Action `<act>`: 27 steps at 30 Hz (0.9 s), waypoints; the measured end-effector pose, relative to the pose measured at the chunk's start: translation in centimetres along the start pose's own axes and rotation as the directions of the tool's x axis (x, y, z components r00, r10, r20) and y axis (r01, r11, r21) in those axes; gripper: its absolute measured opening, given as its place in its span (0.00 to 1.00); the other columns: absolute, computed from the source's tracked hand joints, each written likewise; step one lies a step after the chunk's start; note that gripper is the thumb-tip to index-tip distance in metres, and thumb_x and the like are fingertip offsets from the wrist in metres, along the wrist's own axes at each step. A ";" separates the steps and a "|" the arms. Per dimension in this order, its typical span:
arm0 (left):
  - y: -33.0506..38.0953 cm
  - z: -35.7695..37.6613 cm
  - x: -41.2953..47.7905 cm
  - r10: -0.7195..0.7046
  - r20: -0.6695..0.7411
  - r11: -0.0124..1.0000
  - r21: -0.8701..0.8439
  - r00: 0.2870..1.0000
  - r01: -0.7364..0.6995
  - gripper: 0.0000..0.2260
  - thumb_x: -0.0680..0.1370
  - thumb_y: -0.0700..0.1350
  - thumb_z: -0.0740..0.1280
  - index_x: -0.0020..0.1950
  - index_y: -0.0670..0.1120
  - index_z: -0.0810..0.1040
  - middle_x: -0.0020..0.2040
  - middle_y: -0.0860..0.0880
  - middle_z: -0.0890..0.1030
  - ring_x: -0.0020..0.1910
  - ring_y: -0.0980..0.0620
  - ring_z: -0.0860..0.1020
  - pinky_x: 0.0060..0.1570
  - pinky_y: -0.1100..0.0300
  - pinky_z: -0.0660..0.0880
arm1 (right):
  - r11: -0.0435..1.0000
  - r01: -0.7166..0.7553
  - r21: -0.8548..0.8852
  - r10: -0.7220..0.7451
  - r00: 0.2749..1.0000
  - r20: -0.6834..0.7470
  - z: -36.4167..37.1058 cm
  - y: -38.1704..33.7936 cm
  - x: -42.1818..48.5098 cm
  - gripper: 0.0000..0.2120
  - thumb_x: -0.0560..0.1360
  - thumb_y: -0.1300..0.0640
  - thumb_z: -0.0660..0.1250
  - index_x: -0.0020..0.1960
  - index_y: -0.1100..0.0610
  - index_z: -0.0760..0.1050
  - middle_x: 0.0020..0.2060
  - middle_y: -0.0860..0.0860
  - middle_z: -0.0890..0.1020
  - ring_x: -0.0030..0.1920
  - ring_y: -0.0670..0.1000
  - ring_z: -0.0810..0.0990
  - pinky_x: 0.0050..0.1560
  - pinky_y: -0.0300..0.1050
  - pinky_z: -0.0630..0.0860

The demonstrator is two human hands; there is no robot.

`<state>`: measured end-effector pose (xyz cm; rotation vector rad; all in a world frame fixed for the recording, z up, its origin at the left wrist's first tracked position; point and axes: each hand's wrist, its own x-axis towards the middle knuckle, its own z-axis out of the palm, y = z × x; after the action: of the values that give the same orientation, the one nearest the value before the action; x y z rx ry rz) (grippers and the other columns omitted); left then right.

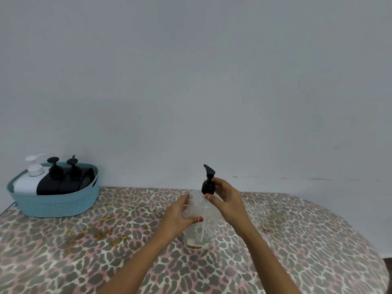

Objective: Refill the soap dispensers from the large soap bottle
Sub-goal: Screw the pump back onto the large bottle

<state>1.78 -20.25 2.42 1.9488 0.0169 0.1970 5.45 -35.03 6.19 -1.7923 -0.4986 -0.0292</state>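
A clear soap dispenser (198, 234) with a black pump top (208, 183) stands upright on the leopard-print table (84, 251), near its middle. It looks almost empty, with a thin layer at the bottom and a white tube inside. My left hand (179, 217) wraps around the clear body from the left. My right hand (224, 200) grips the black pump collar from the right, fingers closed on it. A white bottle (28, 181) with a white pump stands in the basket at the far left.
A light blue basket (55, 203) sits at the table's back left corner, holding the white bottle and two black pump dispensers (57, 183). A plain wall runs behind the table. The table's rounded edge curves down at the right.
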 end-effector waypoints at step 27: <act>-0.7 0.0 0.1 0.014 -0.009 1.000 0.018 1.000 -0.014 0.30 0.67 0.47 0.75 0.66 0.49 0.68 0.59 0.53 0.75 0.58 0.56 0.72 0.53 0.71 0.69 | 0.998 -0.064 0.012 0.060 0.975 0.216 -0.4 -0.7 0.4 0.21 0.75 0.56 0.66 0.65 0.43 0.66 0.62 0.37 0.72 0.62 0.34 0.70 0.63 0.36 0.67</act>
<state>1.88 -19.95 1.75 1.9668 0.0114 0.2153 5.64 -35.15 7.06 -1.8008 -0.5949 0.2150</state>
